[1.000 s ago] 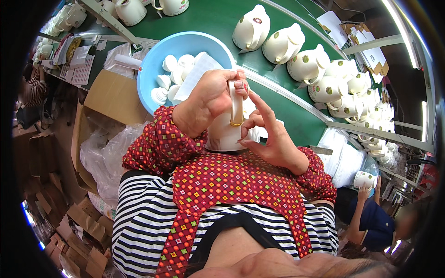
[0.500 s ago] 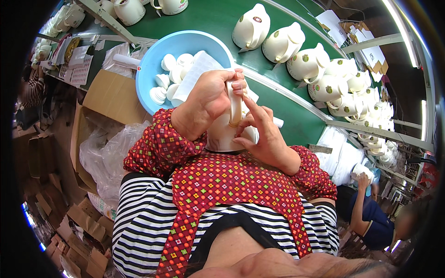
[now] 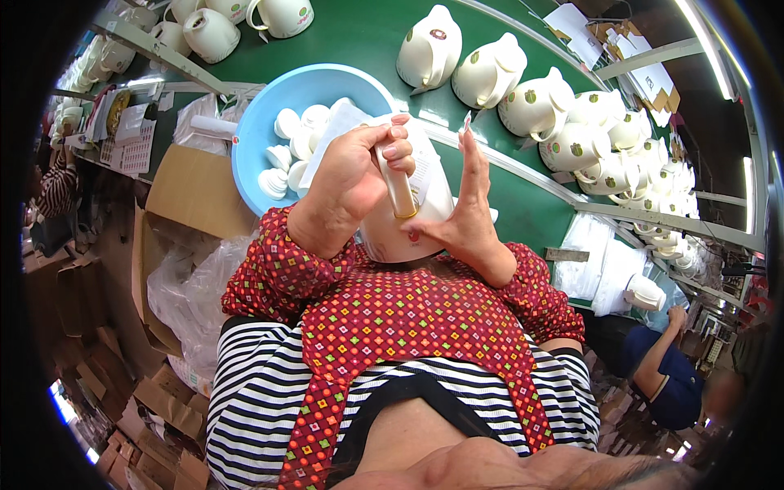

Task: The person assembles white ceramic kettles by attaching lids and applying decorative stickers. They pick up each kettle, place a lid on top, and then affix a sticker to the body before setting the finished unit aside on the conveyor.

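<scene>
A cream-coloured jug [image 3: 380,237] leans in front of my chest, its handle [image 3: 398,184] facing up. My left hand [image 3: 355,167] is wrapped round that handle near its upper end. My right hand [image 3: 474,220] is beside the jug's lower part, fingers stretched upward and spread. Its thumb touches the wall just below the handle, by a small round red mark [image 3: 414,237]. A small pale spot shows at the index fingertip; I cannot tell what it is. Behind the jug stands a blue basin [image 3: 245,155] with several white round lids [image 3: 286,122] and a white sheet [image 3: 331,131].
Similar jugs [image 3: 429,49] line the green table [image 3: 343,37] to the right and far left. An open cardboard box [image 3: 196,188] with clear plastic bags [image 3: 196,286] stands at my left. At the right, a co-worker [image 3: 665,367] reaches toward another jug [image 3: 645,292].
My right hand has opened, its fingers lifting away from the handle while the thumb stays at the wall. The jug has tilted slightly, and the red mark now shows. My left hand keeps its hold.
</scene>
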The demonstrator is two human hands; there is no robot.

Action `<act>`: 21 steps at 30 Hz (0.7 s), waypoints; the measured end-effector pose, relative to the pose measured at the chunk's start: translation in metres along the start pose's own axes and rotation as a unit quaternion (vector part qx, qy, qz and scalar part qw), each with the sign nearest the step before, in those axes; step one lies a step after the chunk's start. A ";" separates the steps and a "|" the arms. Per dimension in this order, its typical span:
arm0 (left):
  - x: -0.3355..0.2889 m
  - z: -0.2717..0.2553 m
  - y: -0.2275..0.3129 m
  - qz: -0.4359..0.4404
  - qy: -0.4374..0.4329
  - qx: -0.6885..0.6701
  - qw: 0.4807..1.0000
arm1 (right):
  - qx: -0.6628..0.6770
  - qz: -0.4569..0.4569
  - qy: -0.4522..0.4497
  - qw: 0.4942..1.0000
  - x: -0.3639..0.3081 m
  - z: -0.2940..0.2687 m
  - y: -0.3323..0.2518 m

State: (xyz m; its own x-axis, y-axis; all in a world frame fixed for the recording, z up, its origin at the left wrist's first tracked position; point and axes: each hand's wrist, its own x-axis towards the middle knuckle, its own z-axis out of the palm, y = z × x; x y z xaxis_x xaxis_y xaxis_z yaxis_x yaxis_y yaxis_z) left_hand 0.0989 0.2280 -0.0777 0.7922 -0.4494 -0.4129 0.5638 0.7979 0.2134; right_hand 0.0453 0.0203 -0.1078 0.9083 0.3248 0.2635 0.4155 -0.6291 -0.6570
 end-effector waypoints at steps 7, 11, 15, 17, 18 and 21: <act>0.032 0.017 0.066 0.076 -0.096 0.124 0.985 | 0.048 -0.018 0.052 0.997 0.011 -0.018 0.001; 0.095 0.015 0.112 0.183 -0.006 0.343 0.921 | 0.109 0.027 0.088 0.990 0.012 -0.026 0.007; 0.203 -0.036 0.147 0.320 0.048 0.418 0.849 | 0.159 0.111 0.060 0.979 0.018 -0.018 0.013; 0.245 -0.081 0.177 0.326 0.064 0.427 0.841 | 0.184 0.120 0.044 0.975 0.026 -0.013 0.015; 0.266 -0.104 0.183 0.327 0.084 0.429 0.838 | 0.183 0.128 0.036 0.974 0.034 -0.013 0.013; 0.293 -0.124 0.166 0.307 0.143 0.429 0.837 | 0.177 0.147 0.041 0.972 0.045 -0.008 0.020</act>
State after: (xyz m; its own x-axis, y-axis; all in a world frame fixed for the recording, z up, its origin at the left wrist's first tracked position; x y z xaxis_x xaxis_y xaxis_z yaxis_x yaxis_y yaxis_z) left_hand 0.3958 0.2787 -0.2735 0.9749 0.1535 -0.1614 0.1281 0.2063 0.9701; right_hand 0.0950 0.0167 -0.1028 0.9921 0.1013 0.0735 0.1082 -0.3986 -0.9107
